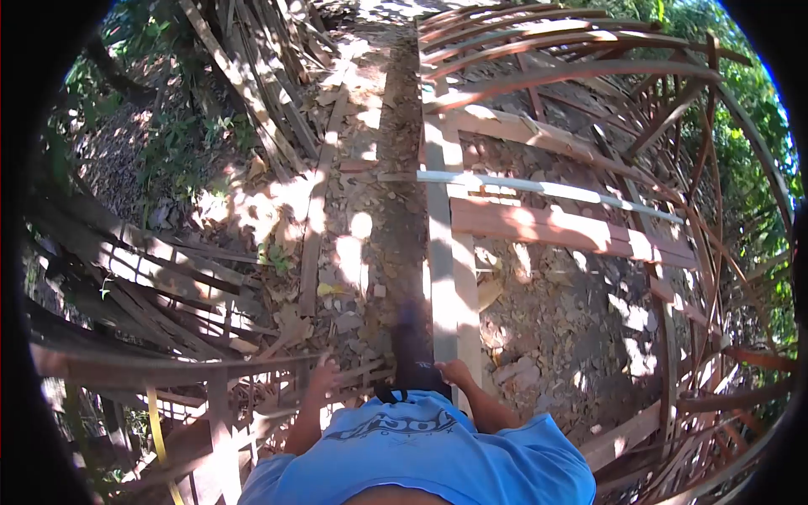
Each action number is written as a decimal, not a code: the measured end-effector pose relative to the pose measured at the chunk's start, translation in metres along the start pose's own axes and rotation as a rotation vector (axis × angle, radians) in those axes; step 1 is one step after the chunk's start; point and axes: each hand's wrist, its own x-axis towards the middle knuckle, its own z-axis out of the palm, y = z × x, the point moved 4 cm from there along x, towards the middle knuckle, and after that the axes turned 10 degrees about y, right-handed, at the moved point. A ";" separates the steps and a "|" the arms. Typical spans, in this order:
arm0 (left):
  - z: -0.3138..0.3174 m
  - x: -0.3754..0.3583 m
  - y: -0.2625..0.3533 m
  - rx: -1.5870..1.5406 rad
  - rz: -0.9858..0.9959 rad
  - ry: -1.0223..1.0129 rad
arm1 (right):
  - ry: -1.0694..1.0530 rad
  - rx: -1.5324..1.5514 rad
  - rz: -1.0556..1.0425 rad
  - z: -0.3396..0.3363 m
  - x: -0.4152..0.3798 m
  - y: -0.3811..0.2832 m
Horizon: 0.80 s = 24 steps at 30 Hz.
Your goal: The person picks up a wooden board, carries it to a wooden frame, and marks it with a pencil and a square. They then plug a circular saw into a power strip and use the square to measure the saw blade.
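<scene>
So, left grip (322, 376) is up at the near end of a long, straight, weathered brown wooden plank (168, 368) that runs out leftward from it. Fingers partly bent; can't tell if it's clamped on the plank or just alongside. Right grip (455, 373) is curled at the near end of a long, straight, pale-brown wooden beam (442, 252) running forward from it. Contact looks close, but can't tell whether it's grasping. Ahead-right of the right grip: a broad reddish-brown wooden board (564, 229) crosswise, a thin whitish strip (547, 188) beyond it, curved reddish-brown wooden slats (555, 76) farther out. Well ahead-left of the left grip: leaning grey-brown wooden boards (261, 93). Narrow yellow strip (158, 438) left of the left grip. Brown leaf-littered ground (539, 337) below, sun-dappled.
</scene>
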 end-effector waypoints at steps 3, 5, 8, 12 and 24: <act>0.024 0.057 0.014 -0.171 -0.077 0.072 | -0.081 0.004 -0.056 -0.048 0.084 0.015; 0.034 0.111 0.015 -0.201 -0.173 0.088 | -0.093 0.146 0.110 -0.058 0.168 0.067; 0.044 0.173 0.098 -0.256 -0.026 -0.178 | -0.070 -0.021 0.016 -0.095 0.285 0.139; 0.072 0.214 0.195 -0.456 0.338 -0.666 | 0.117 0.421 0.410 -0.285 0.370 0.129; 0.133 0.352 0.377 1.463 0.471 0.065 | 0.059 0.728 0.259 -0.455 0.678 -0.022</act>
